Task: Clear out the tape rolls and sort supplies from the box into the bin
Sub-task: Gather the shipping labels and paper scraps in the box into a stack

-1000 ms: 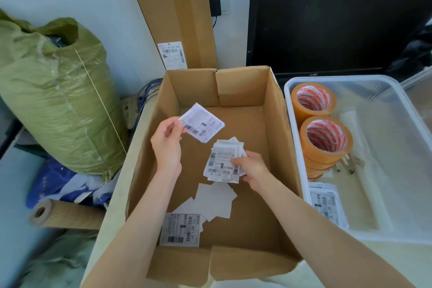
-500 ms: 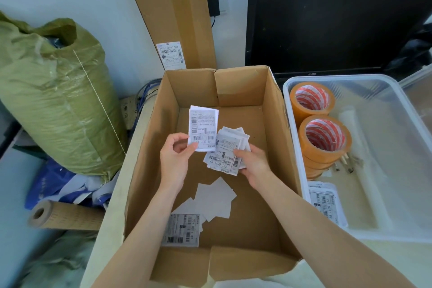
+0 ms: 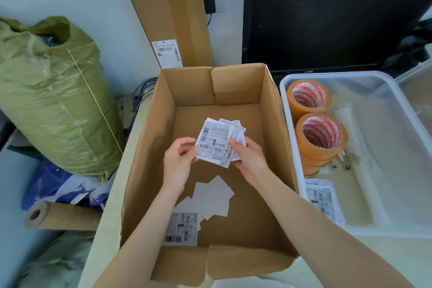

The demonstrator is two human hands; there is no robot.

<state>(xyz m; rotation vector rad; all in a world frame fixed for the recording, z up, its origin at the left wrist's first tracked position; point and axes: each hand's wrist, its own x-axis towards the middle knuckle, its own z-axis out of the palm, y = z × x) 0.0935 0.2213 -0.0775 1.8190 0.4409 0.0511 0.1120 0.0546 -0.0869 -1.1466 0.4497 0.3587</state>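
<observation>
both the left hand (image 3: pixel 180 161) and right hand (image 3: pixel 247 159) pinch a fanned stack of labels (image 3: pixel 217 142) above the box (image 3: pixel 149 170), lower sheets mostly hidden, their print too small to read.

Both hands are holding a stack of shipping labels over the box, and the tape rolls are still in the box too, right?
Not quite. The head view shows the two orange tape rolls in the clear plastic bin, not the cardboard box. Both the left hand and right hand do hold the shipping labels.
</observation>
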